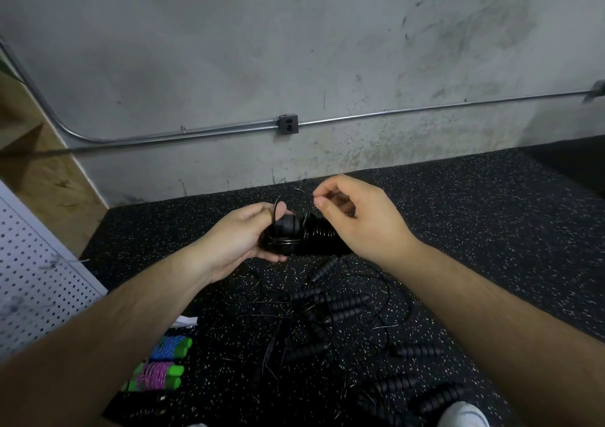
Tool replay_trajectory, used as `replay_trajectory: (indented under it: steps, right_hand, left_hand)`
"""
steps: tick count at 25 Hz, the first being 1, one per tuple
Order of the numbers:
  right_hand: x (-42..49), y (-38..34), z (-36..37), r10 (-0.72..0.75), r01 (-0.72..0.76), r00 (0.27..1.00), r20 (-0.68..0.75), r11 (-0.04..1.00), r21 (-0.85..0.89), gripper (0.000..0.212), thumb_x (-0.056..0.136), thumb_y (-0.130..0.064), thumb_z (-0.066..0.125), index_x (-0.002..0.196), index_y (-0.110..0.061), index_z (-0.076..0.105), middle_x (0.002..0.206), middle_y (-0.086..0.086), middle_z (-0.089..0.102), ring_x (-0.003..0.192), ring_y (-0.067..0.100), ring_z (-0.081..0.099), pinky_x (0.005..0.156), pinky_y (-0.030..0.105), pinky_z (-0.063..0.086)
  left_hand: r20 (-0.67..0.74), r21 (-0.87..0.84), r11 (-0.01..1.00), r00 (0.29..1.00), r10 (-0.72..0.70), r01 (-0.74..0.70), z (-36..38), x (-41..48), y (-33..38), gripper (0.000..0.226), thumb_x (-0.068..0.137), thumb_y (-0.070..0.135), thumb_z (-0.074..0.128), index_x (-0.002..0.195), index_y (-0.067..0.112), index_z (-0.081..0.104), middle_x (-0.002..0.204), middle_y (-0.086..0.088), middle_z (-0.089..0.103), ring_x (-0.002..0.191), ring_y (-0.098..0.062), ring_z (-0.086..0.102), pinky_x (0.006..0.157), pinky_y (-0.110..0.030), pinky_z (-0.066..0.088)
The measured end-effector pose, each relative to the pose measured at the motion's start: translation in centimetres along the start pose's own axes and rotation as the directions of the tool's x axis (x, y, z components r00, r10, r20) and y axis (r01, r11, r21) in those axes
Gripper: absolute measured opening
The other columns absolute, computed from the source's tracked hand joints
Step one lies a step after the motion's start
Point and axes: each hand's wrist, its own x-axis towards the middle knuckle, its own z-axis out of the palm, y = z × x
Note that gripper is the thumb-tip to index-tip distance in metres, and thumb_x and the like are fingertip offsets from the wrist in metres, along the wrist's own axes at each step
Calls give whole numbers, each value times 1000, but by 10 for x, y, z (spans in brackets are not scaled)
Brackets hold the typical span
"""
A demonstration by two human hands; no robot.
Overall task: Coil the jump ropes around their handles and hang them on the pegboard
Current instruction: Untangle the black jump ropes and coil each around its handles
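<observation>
- Left hand point(244, 240) wraps a firm grip round the black ribbed jump-rope handles point(289, 230) at frame centre, steadying them as a spool.
- Right hand point(357, 220) pinches the thin black cord point(296, 191), probably to lay another loop.
- White perforated pegboard point(36, 282) stands at the left edge.

Left grip point(244, 241) curled tight, right grip point(358, 218) pinching.

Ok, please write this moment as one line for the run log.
stage: coiling | left hand: grips black handles | right hand: pinches cord loop | mat: loose black ropes
</observation>
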Motion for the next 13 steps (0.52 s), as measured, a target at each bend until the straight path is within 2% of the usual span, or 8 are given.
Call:
replay_trajectory:
  steps: [1, 3, 5, 7, 9, 11, 13]
  right_hand:
    - [-1, 2, -2, -11, 13, 999, 52, 999, -39, 19, 92, -32, 69, 110, -29, 67, 104, -18, 66, 98, 4, 61, 89, 34, 53]
    - [-2, 7, -5, -11, 64, 973, 229, 972, -225, 48, 82, -46, 75, 126, -40, 56, 124, -21, 57, 115, 5, 52, 100, 36, 47]
    - [-3, 11, -4, 13, 116, 936, 351, 931, -345, 70, 78, -45, 79, 136, -48, 42, 135, -19, 49, 123, 12, 46, 103, 40, 44]
    - [-2, 15, -1, -1, 127, 938, 347, 932, -341, 74, 80, -37, 78, 140, -49, 37, 136, -16, 49, 123, 16, 48, 102, 42, 47]
    - [0, 16, 3, -36, 155, 946, 322, 922, -354, 73, 82, -37, 76, 143, -47, 37, 136, -16, 52, 121, 15, 51, 100, 40, 48]
    - [3, 15, 10, -45, 167, 944, 326, 919, -357, 73, 83, -39, 74, 145, -45, 37, 135, -15, 53, 120, 15, 52, 100, 38, 48]
    - [7, 14, 21, -56, 175, 941, 333, 924, -340, 72, 84, -39, 73, 146, -41, 37, 136, -13, 54, 118, 16, 55, 101, 38, 48]
  left_hand:
    - [-12, -10, 1000, 1000, -3, 3, -2, 0, 1, 44, 97, 44, 58, 118, 7, 67, 98, -22, 74, 79, -39, 71, 65, -33, 59]
    - [-31, -32, 999, 999, -12, 11, -7, 1, 2, 43, 97, 45, 58, 118, 9, 67, 100, -23, 74, 79, -39, 71, 64, -33, 59]
    - [-29, -40, 999, 999, -15, 14, -10, -1, 5, 42, 99, 45, 56, 119, 10, 66, 102, -24, 74, 80, -39, 71, 67, -35, 59]
    - [-29, -3, 1000, 1000, -10, 10, -13, -2, 7, 43, 101, 48, 51, 120, 13, 66, 101, -24, 74, 81, -38, 71, 69, -37, 58]
    - [-74, 78, 997, 997, 13, -8, -17, -5, 8, 46, 104, 53, 41, 120, 18, 67, 99, -20, 75, 83, -36, 74, 70, -39, 58]
    - [-165, 224, 972, 981, 102, -63, -26, -8, 7, 43, 106, 53, 34, 117, 28, 67, 103, -9, 76, 86, -28, 75, 75, -42, 60]
    - [-221, 432, 896, 951, 215, -102, -38, -13, 9, 27, 105, 48, 41, 117, 39, 64, 110, 7, 73, 90, -13, 73, 85, -41, 59]
